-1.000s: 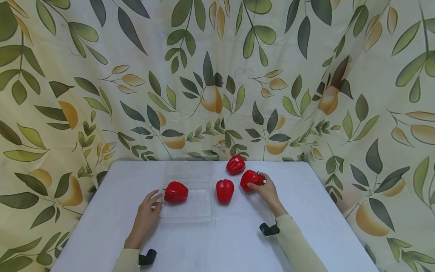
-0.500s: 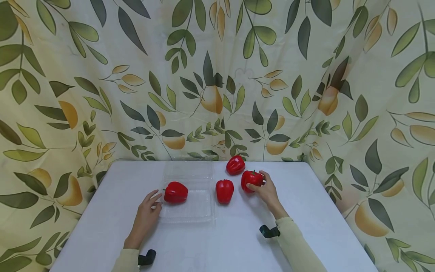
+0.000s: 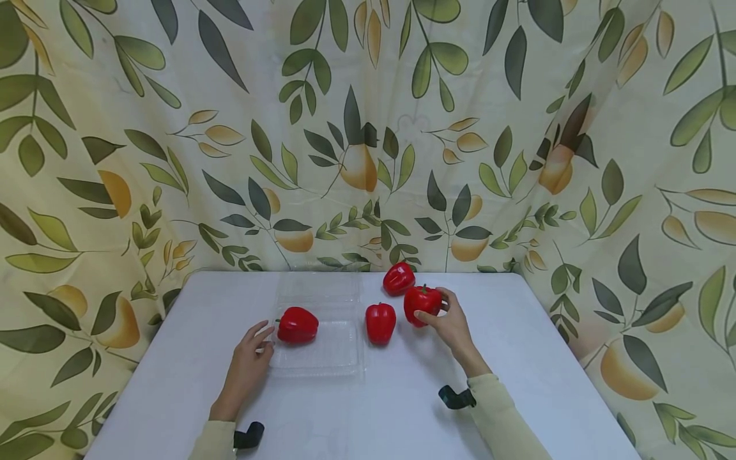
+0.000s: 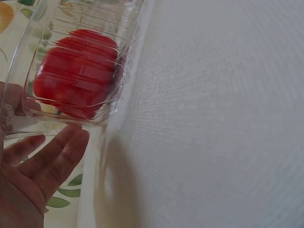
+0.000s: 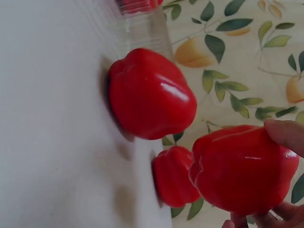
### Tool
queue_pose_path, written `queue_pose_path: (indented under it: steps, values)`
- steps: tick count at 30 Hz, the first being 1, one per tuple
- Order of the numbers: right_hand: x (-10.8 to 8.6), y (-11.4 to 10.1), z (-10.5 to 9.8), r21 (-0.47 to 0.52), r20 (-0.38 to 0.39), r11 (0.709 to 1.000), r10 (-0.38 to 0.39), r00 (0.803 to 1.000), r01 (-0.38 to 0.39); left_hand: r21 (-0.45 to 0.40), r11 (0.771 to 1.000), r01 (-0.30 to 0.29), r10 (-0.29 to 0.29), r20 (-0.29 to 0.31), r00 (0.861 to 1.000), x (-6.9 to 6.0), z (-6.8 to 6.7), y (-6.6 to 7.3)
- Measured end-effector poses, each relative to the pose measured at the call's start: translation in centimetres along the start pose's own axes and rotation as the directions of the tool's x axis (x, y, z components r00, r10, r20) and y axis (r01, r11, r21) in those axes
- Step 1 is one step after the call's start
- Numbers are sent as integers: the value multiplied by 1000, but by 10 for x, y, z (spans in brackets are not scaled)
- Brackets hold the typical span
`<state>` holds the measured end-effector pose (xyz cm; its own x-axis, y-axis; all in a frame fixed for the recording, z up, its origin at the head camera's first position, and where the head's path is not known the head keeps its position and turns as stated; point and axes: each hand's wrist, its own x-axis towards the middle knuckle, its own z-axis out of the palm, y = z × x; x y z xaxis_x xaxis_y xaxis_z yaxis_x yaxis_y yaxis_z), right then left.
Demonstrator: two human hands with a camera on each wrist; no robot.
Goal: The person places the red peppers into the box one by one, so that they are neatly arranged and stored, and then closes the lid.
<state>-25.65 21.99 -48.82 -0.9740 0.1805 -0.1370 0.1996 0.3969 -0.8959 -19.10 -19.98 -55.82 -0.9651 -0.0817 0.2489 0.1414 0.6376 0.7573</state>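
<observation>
My right hand (image 3: 452, 322) grips a red bell pepper (image 3: 421, 305) between thumb and fingers, stem upward. In the right wrist view this held bell pepper (image 5: 242, 171) hangs apart from the white tabletop. At the left, my left hand (image 3: 250, 358) rests with loosely bent fingers at the edge of a clear plastic clamshell container (image 3: 339, 358), whose lid lies open toward the back. Inside it a bell pepper (image 3: 298, 325) lies on its side, seen through the ribbed wall in the left wrist view. The left fingertips (image 4: 78, 142) are beside that wall; firm contact cannot be told.
Two more red bell peppers are on the white table (image 3: 402, 409): one bell pepper (image 3: 380, 323) just right of the container, another bell pepper (image 3: 398, 279) near the back edge. A leaf-and-fruit patterned curtain (image 3: 368, 160) surrounds the table.
The right hand has turned the held bell pepper so its stem points up, and has shifted it slightly left and up. The left hand, the container and the other peppers stay as they were.
</observation>
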Motion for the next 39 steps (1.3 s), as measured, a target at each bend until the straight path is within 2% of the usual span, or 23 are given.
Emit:
queue_pose_path:
  steps: [11, 19, 28, 39]
  values:
    - [-16, -17, 2, 1, 27, 997, -80, 996, 80, 2, 1000, 13, -13, 1, 1000, -1, -1, 3]
    - [-24, -18, 10, -28, 68, 990, -136, 988, 138, 13, 1000, 27, -27, 18, 999, 0, -1, 3]
    - [-34, -21, 18, -58, 101, 974, -214, 972, 220, 9, 1000, 24, -24, 22, 999, -1, -2, 2]
    - [-45, -26, 30, -51, 163, 961, -261, 951, 272, 16, 999, 49, -49, 31, 998, 0, 0, 0]
